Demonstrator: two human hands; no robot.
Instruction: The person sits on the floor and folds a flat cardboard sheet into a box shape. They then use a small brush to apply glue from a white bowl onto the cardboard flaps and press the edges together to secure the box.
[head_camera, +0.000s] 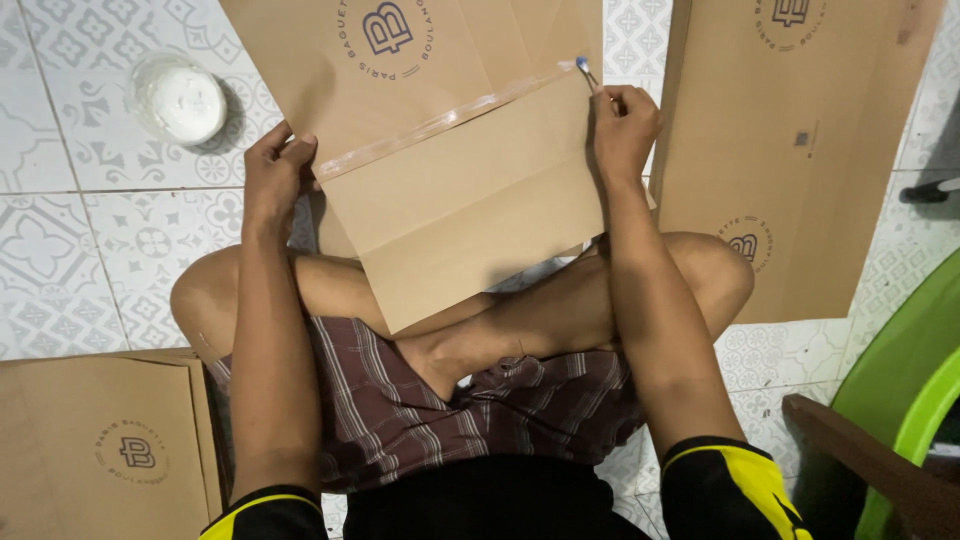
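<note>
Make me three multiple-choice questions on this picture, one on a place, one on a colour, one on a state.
1. Where is the round tub of white paste?
A. on the tiled floor, upper left
B. on the person's lap
C. on the green chair

2. What colour is the paper bag?
A. white
B. brown
C. blue

3. What is the right hand doing?
A. lying open on the floor
B. gripping a small brush
C. holding scissors

Answers: A, it sits on the tiles; B, plain brown paper; B, fingers closed on the brush at the glossy strip.
</note>
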